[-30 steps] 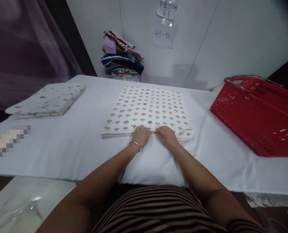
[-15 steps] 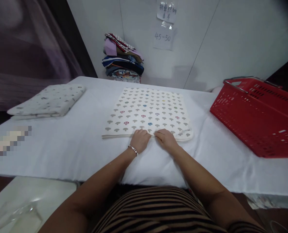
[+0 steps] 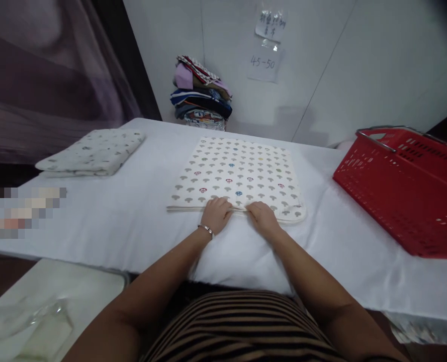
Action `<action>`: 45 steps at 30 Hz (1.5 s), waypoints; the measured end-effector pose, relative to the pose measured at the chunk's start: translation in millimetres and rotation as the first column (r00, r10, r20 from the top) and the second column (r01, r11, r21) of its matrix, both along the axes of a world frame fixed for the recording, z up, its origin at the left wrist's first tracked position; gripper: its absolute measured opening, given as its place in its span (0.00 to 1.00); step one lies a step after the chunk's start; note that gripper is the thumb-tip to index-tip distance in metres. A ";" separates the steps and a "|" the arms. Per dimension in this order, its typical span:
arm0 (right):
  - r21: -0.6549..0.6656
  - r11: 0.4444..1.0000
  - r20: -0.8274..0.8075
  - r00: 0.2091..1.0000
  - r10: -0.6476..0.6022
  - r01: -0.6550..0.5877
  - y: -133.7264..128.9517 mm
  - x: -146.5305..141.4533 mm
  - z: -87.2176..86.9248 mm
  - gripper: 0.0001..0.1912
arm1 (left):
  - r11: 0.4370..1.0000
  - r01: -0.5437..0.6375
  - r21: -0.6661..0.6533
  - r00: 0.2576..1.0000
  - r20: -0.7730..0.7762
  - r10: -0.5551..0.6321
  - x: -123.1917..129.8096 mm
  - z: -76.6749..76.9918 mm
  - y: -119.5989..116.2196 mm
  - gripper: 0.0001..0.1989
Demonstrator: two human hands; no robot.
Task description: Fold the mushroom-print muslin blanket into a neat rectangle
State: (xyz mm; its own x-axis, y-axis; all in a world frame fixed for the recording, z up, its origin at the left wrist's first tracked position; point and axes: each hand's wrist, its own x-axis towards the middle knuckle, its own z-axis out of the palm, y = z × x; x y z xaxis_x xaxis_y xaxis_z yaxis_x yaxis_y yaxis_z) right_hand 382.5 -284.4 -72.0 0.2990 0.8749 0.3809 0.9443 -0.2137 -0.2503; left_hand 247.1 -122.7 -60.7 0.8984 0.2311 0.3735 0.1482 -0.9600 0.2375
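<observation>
A folded white cloth with grey and coloured mushroom prints [image 3: 234,171] lies flat on the white-covered table [image 3: 140,216] before me. My left hand [image 3: 216,216], with a silver bracelet at the wrist, pinches the middle of the cloth's near edge. Just to its right, my right hand [image 3: 263,218] grips the same edge, with a short stretch of cloth between the two. Layers show along the near edge, and the right near corner is rounded.
Another folded patterned cloth [image 3: 95,152] lies at the table's left. A red perforated basket [image 3: 408,191] stands on the right. Behind the table is a stack of folded fabrics [image 3: 202,95] by the wall. A pale surface [image 3: 91,291] sits lower left.
My hands are slightly farther apart along the cloth's near edge, both still gripping it. The whole view has shifted and tilted a little.
</observation>
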 end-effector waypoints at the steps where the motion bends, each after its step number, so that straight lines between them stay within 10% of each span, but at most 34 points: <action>1: 0.005 1.000 -0.006 1.000 0.005 -0.005 -0.5 0.2 0.1 0.11 | 1.000 -0.021 -0.004 1.000 0.014 0.021 -3.9 -0.1 4.2 0.04; 20: 0.065 0.998 -0.041 0.999 0.029 -0.027 -2.4 0.9 1.0 0.11 | 0.997 -0.082 -0.007 0.996 0.026 0.082 -19.9 -0.4 28.9 0.02; 45: -0.082 0.997 0.107 0.994 0.017 -0.008 -0.7 -8.8 -0.6 0.13 | 0.964 0.154 0.216 0.972 -0.209 -0.108 -22.9 -0.1 41.2 0.12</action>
